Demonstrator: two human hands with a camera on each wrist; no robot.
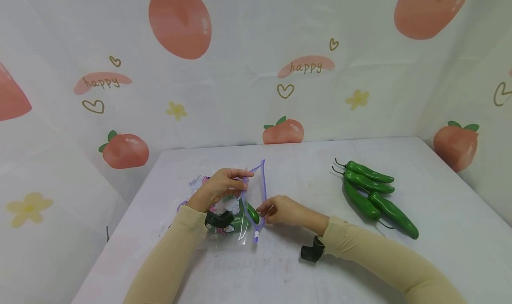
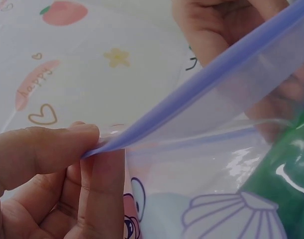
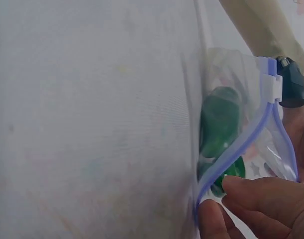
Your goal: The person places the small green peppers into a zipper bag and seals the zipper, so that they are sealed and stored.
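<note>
A clear zip bag [image 1: 253,234] with purple edging lies on the table, its mouth spread apart. In the left wrist view my left hand [image 2: 57,174] pinches one purple edge [image 2: 206,82] between thumb and finger. My right hand [image 1: 282,210] is at the opposite edge, its curled thumb and finger at the rim. Close by those fingertips, just inside the mouth, is the end of a green chili pepper [image 1: 253,213]. More green [image 3: 220,122] shows through the film in the right wrist view. A white slider [image 3: 273,88] sits at the near end of the zip.
Several green chili peppers [image 1: 362,202] lie grouped on the right side of the white table [image 1: 304,170]. A fruit-printed cloth [image 1: 240,95] hangs behind and at the sides. Dark wrist cameras [image 1: 312,252] show below both hands.
</note>
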